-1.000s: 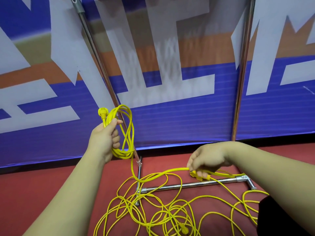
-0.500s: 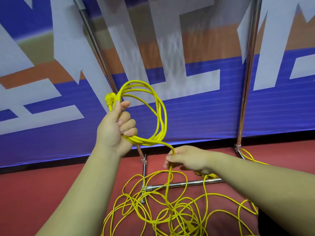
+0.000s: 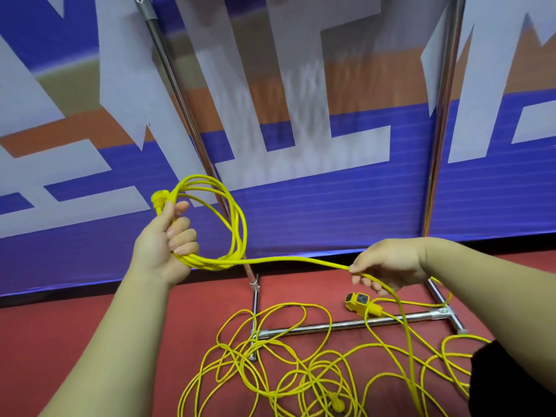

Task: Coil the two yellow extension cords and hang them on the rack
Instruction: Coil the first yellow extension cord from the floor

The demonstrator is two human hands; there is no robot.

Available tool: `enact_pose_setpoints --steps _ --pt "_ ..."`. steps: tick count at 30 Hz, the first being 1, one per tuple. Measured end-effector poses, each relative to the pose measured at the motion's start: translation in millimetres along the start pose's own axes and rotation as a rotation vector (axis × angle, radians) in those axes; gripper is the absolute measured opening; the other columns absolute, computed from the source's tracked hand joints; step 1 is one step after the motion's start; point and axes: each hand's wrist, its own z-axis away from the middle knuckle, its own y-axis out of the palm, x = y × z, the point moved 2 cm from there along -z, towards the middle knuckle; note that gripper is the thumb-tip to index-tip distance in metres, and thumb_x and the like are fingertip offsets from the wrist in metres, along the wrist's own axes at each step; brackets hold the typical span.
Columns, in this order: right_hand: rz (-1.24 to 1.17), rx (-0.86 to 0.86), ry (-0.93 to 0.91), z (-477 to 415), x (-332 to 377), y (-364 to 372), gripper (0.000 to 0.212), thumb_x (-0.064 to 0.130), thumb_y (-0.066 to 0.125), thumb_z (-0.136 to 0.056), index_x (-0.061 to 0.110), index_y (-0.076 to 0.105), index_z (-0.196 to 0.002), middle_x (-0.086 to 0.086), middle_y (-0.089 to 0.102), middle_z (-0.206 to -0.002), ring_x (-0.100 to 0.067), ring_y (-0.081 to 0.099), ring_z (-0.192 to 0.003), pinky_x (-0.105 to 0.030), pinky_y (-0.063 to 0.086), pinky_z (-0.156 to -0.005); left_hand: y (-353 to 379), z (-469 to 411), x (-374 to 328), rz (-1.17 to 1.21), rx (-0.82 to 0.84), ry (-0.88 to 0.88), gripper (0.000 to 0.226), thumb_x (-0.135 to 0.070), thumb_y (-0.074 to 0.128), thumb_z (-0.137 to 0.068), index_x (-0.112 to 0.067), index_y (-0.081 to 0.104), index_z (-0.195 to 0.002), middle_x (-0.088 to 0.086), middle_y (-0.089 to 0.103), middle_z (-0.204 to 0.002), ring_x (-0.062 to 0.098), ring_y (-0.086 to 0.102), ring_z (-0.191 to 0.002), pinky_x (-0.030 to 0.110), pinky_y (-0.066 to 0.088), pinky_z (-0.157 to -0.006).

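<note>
My left hand [image 3: 167, 243] grips a coil of yellow extension cord [image 3: 231, 224] with several loops; its plug [image 3: 158, 201] sticks up above my thumb. One strand runs from the coil to the right into my right hand [image 3: 388, 264], which pinches it and lets it drop to the floor. A loose tangle of yellow cord [image 3: 301, 374] lies on the red floor over the rack's base. A yellow socket block [image 3: 359, 303] lies by the base bar. The chrome rack [image 3: 331, 325] stands ahead, its two uprights rising out of view.
A blue, white and orange banner wall [image 3: 301, 130] stands right behind the rack. Red carpet [image 3: 60, 341] covers the floor. A second plug [image 3: 338, 404] lies within the tangle at the bottom. A dark garment edge [image 3: 511, 383] shows at lower right.
My right hand has slid to the right along the cord, stretching a strand out level from the coil. My left hand holds the coil in about the same place. The socket block has come into view.
</note>
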Motion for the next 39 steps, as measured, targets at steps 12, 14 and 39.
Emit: enact_pose_setpoints --steps 12,14,39 --pt "-0.201 -0.712 -0.111 1 33 -3 0.025 0.03 0.064 -0.094 0.01 0.075 -0.085 -0.005 0.051 -0.07 -0.016 0.03 -0.051 -0.024 0.025 -0.048 64 23 69 -0.55 0.198 -0.105 0.027 -0.034 0.058 -0.087 -0.012 0.049 -0.074 -0.004 0.023 -0.046 0.007 0.02 -0.037 0.018 0.02 -0.04" --pt "-0.274 -0.647 -0.059 2 32 -1 0.024 0.027 0.059 -0.092 0.011 0.073 -0.082 -0.002 0.047 -0.064 -0.015 0.03 -0.047 -0.021 0.024 -0.046 69 23 72 -0.524 0.182 -0.08 0.028 -0.036 0.057 -0.088 -0.013 0.048 -0.075 -0.004 0.023 -0.047 0.007 0.021 -0.037 0.018 0.02 -0.04" --pt "-0.498 -0.411 0.049 -6 32 -25 0.031 0.024 0.056 -0.101 0.008 0.067 -0.077 0.002 0.058 -0.048 -0.005 0.051 -0.036 -0.014 0.041 -0.039 77 29 76 -0.547 0.396 -0.102 0.025 -0.031 0.061 -0.089 -0.011 0.061 -0.074 -0.002 0.026 -0.046 0.008 0.023 -0.035 0.019 0.027 -0.04"
